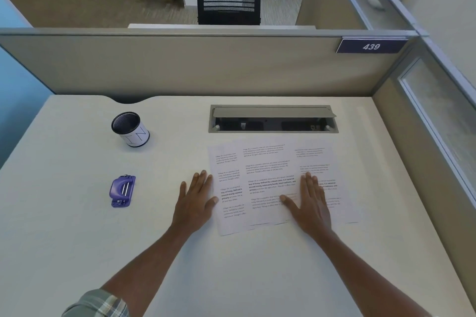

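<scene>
Left hand (195, 201) is lying flat at left edge of fanned sheets (268, 162); right hand (313, 203) is pressing atop them. Both w/ fingers straight, nearly together.

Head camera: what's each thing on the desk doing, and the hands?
Papers, fanned out flat, overlapping.
Left hand, open, flat at the papers' left edge.
Right hand, open, flat on the papers.
Pen cup, upright, untouched.
Hole punch, lying untouched.
Cable hatch, lid open.

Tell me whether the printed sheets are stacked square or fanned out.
Fanned out: the printed sheets overlap at skewed angles, edges stepped apart. The right hand lies flat on them, the left hand at their edge.
</scene>
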The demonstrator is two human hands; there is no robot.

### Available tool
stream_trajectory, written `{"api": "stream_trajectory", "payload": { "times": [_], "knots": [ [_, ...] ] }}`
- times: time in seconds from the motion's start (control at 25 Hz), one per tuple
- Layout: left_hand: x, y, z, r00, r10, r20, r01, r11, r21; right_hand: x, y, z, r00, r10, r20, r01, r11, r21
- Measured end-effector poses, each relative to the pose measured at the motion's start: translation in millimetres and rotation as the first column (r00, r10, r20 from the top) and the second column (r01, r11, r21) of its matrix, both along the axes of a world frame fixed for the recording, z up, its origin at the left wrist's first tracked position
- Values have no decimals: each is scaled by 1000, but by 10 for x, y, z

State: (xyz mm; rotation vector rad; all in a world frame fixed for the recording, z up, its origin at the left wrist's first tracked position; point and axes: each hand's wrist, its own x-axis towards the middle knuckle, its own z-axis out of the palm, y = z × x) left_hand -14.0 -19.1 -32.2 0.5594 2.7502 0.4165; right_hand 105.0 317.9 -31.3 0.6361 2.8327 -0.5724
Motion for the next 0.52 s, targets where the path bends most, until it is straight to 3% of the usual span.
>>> {"api": "stream_trajectory", "payload": {
  "times": [0.32, 0.52],
  "knots": [
    [43, 115, 14, 999, -30, 13, 30, 999, -17, 8, -264, -36, 999, 48, -27, -48, 999, -12],
    [11, 26, 1, 998, -11, 58, 8, 998, 59, 35, 71, 41, 992, -95, -79, 93, 995, -20]
  ]
}}
